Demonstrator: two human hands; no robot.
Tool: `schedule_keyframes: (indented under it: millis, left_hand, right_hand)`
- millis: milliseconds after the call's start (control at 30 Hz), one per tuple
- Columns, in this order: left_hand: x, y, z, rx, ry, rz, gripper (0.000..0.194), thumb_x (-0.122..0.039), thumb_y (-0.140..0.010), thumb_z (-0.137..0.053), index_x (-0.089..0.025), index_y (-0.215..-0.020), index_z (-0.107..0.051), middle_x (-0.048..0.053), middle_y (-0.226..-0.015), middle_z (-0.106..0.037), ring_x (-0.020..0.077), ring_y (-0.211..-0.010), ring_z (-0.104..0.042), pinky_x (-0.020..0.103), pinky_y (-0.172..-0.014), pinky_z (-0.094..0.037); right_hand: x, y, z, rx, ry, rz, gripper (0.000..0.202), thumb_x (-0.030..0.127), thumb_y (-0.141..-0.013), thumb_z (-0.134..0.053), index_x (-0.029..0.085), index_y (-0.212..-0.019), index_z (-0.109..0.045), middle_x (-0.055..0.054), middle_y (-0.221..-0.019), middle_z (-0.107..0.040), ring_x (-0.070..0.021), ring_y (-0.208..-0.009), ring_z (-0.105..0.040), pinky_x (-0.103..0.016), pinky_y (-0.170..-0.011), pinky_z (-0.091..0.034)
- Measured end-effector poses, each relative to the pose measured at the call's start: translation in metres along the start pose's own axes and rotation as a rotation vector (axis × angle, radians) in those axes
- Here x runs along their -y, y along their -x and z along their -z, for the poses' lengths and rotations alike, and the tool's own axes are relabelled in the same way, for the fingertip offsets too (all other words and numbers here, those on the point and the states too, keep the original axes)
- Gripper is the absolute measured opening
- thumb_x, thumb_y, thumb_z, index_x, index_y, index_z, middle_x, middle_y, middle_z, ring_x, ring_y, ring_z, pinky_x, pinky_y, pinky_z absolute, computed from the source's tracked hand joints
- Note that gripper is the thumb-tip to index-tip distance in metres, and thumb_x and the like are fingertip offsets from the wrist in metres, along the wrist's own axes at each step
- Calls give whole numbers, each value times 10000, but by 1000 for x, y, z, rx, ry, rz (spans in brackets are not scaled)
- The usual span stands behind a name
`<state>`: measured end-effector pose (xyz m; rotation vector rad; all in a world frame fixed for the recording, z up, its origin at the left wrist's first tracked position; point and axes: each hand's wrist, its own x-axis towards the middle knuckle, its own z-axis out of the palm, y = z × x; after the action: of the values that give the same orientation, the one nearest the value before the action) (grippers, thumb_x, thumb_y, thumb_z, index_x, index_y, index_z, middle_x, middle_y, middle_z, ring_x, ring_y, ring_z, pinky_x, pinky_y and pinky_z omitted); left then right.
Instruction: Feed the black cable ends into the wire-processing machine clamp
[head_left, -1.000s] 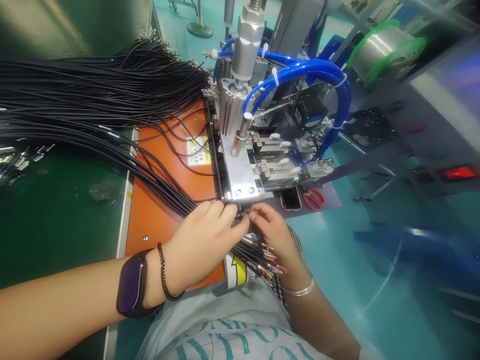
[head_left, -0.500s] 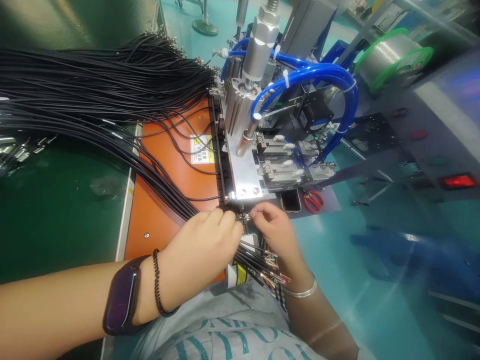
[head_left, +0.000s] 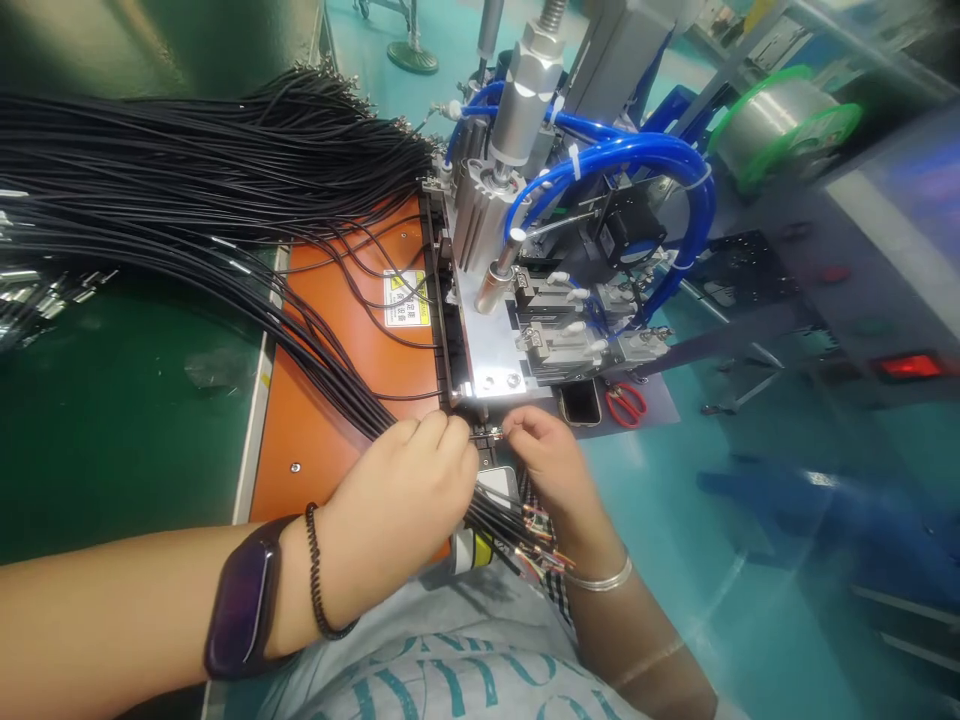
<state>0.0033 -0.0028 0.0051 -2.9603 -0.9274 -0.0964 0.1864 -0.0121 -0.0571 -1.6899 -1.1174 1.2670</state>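
Observation:
My left hand (head_left: 420,480) is closed around a bundle of black cables (head_left: 345,390). The bundle's stripped ends with coloured wires (head_left: 536,540) stick out below that hand. A single cable end with a small metal connector (head_left: 491,433) runs out between both hands at the front of the machine's track. My right hand (head_left: 544,455) pinches at the tip of this cable end with thumb and forefinger. Just behind my fingers stands the machine's metal plate (head_left: 491,345). Several single cables lie across the orange panel (head_left: 352,290) into the black track (head_left: 442,330).
A large heap of black cables (head_left: 187,160) covers the back left. Blue air hoses (head_left: 660,150) arch over the machine. Right of it lie a phone (head_left: 581,402) and red-handled cutters (head_left: 626,404). A spool (head_left: 787,125) stands further back right.
My left hand has shifted very slightly left, showing a little more of the single cable. My right hand keeps its pinch in nearly the same place.

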Motion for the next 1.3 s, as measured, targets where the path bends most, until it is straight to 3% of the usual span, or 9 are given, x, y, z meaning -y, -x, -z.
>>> schedule_keyframes:
  millis: [167,300,467,533,700,800,933,1100,1300]
  left_hand:
    - [-10,7,3,26,-110,41,188,-56,-758,-468,-107,-822,-637,122,-802,-611,261,-734,-560,352,-587,-432]
    - [-11,8,4,11,-110,49,233,-46,-756,-472,-101,-890,-654,94,-740,-613,235,-658,-562,336,-563,-417]
    - [-7,7,5,12,-68,56,234,-58,-749,-510,-108,-925,-654,72,-720,-618,231,-653,-574,339,-558,-422]
    - [-5,6,5,26,-55,64,232,-56,-747,-509,-110,-923,-650,70,-721,-619,232,-659,-578,344,-567,-434]
    - [5,2,6,81,-11,89,228,-58,-762,-478,-108,-928,-626,116,-836,-642,265,-778,-610,373,-644,-484]
    - [12,-1,6,80,-1,117,209,-52,-756,-476,-116,-906,-606,128,-875,-645,276,-809,-618,390,-674,-506]
    - [16,-1,8,-30,7,94,195,-32,-779,-462,-146,-889,-576,71,-798,-635,244,-706,-620,378,-605,-523]
    - [16,0,8,-207,19,-3,149,-36,-784,-469,-164,-780,-545,43,-739,-625,226,-663,-617,367,-566,-536]
    - [11,-1,0,-309,90,-125,126,-94,-835,-468,-131,-857,-586,101,-918,-679,247,-868,-649,383,-720,-566]
  right_hand:
    - [-17,1,3,-46,-152,-96,143,306,-730,-587,164,-752,-587,42,-608,-449,-90,-518,-340,-220,-482,-244]
    - [-16,15,19,-67,-126,93,121,293,-815,-610,210,-902,-620,38,-683,-474,-92,-565,-400,-219,-521,-318]
    - [6,31,39,435,153,602,235,164,-850,-620,276,-1051,-665,-18,-850,-599,-138,-803,-549,-269,-710,-432]
    - [11,32,40,534,179,736,235,162,-870,-600,280,-1057,-680,-37,-901,-632,-148,-851,-562,-294,-755,-443]
    - [7,27,30,382,100,816,223,146,-856,-625,278,-1022,-693,-26,-857,-674,-151,-812,-579,-320,-748,-452]
    - [3,24,27,360,125,826,235,165,-870,-608,288,-1056,-683,-36,-911,-675,-163,-865,-585,-333,-771,-459]
    - [1,23,27,354,145,822,260,227,-895,-578,297,-1137,-641,-47,-976,-666,-174,-911,-582,-339,-787,-461]
    - [2,23,23,196,77,854,187,225,-866,-622,285,-1035,-676,-21,-821,-658,-163,-785,-571,-329,-718,-449]
    - [6,23,8,33,98,798,155,155,-835,-636,244,-948,-695,-30,-812,-669,-164,-775,-581,-326,-695,-473]
